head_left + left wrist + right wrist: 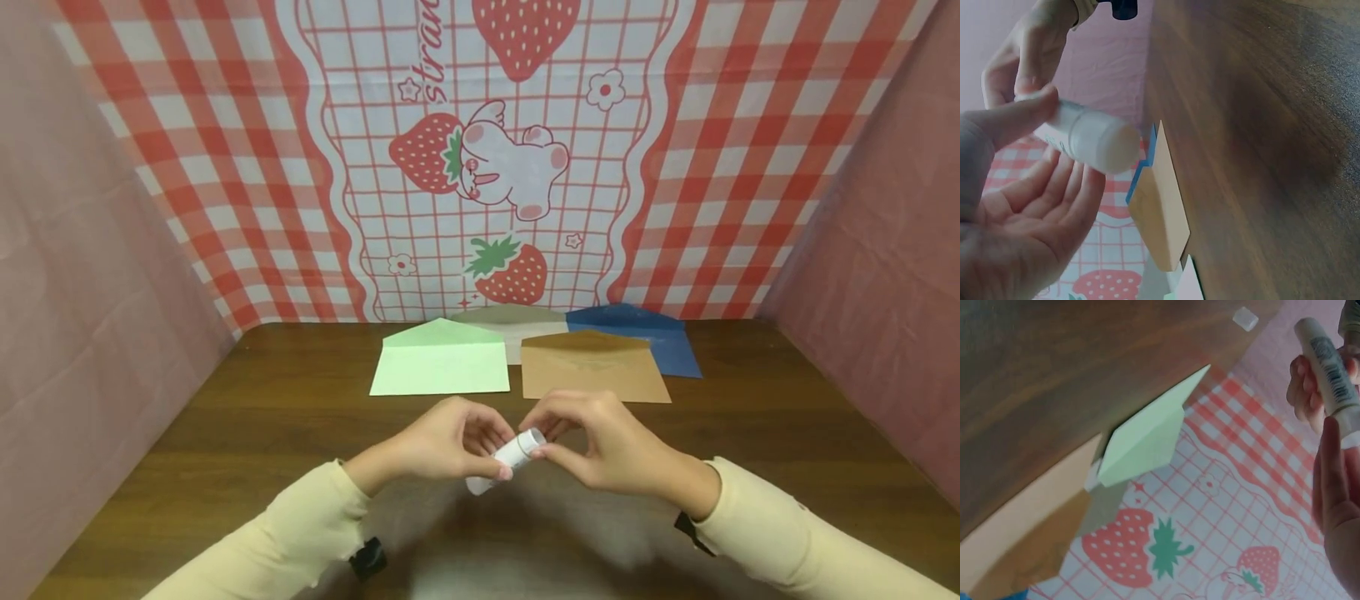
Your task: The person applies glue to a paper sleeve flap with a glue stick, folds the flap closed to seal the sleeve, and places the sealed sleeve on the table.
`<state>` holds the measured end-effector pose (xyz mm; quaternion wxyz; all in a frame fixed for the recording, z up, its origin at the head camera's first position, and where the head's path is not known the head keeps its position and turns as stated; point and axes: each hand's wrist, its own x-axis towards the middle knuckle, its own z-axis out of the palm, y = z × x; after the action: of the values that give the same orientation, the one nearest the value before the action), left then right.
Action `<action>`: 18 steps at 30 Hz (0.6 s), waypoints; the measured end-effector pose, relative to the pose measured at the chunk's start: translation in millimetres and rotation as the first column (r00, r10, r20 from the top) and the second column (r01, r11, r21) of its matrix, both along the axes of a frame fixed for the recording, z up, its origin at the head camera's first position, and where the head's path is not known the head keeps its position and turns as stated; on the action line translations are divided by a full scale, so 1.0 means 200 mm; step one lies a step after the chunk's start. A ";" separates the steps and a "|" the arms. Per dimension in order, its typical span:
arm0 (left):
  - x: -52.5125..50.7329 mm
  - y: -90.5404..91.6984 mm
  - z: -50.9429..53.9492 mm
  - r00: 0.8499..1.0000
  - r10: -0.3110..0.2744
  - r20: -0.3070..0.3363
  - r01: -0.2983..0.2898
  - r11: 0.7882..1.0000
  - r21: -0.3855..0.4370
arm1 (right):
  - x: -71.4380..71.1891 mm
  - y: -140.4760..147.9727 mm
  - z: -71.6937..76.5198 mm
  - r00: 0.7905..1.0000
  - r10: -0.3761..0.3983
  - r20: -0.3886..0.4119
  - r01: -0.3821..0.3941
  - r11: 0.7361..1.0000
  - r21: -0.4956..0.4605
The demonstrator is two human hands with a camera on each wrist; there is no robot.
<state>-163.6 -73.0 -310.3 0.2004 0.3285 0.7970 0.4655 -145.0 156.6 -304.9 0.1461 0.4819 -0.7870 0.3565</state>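
Note:
A white glue stick is held at a tilt above the near part of the table, between both hands. My left hand grips its lower body between thumb and fingers. With thumb and fingertips, my right hand pinches the upper end. The right wrist view shows a printed label with a barcode along the glue stick. In the left wrist view, the smooth round end of the glue stick faces the camera. Part of the barrel is hidden behind the left thumb.
Envelopes with raised flaps lie at the table's back: light green, brown, grey and blue. Behind the wooden table hangs a strawberry-print cloth. Pink cloth stands at both sides.

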 end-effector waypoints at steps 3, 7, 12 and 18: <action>0.00 0.00 0.00 0.999 0.024 -0.025 -0.024 1.000 -0.017 | -0.01 0.00 -0.02 0.999 -0.041 0.031 0.041 0.999 -0.010; -0.02 -0.01 -0.01 0.999 -0.008 0.034 0.008 1.000 -0.005 | -0.02 0.01 -0.02 0.999 -0.006 0.038 0.005 1.000 0.003; -0.04 -0.04 0.00 0.988 -0.113 0.101 0.114 0.993 -0.011 | -0.02 0.01 -0.01 0.988 0.126 -0.090 -0.124 0.992 0.032; -0.04 -0.04 0.02 0.984 -0.144 0.109 0.145 0.989 -0.002 | -0.01 0.00 0.00 0.974 0.176 -0.143 -0.177 0.984 0.008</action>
<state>-171.1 -80.5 -307.1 0.2782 0.3588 0.7612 0.4631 -147.8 155.7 -305.4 0.1711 0.5738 -0.7277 0.3347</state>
